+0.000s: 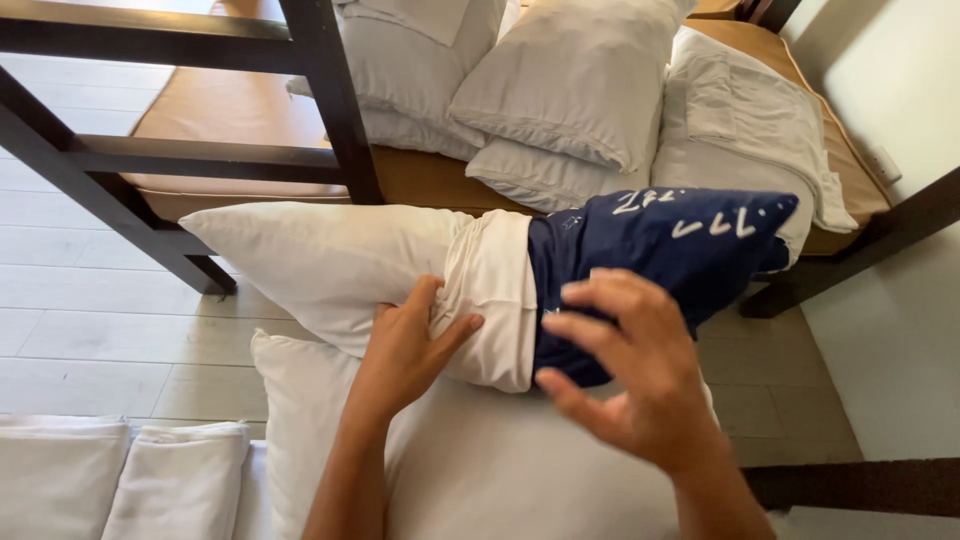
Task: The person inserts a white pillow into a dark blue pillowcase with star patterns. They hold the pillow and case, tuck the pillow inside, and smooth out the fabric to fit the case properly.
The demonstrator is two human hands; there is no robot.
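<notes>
Beside the dark bed frame (330, 110), left hand (410, 345) pinches a white pillow (320, 265) half-sheathed in a navy pillowcase (660, 250) while right hand (625, 365) hovers open, empty, seemingly poised to regrip the case.

No packages, labels, signs or screens show anywhere in this view: only bedding, a dark bed frame and pale floor and wall surround the hands.

The right hand (625, 365) is blurring, hiding part of the navy pillowcase (660, 250). The folded white linens (120, 480) are running off the bottom edge.
</notes>
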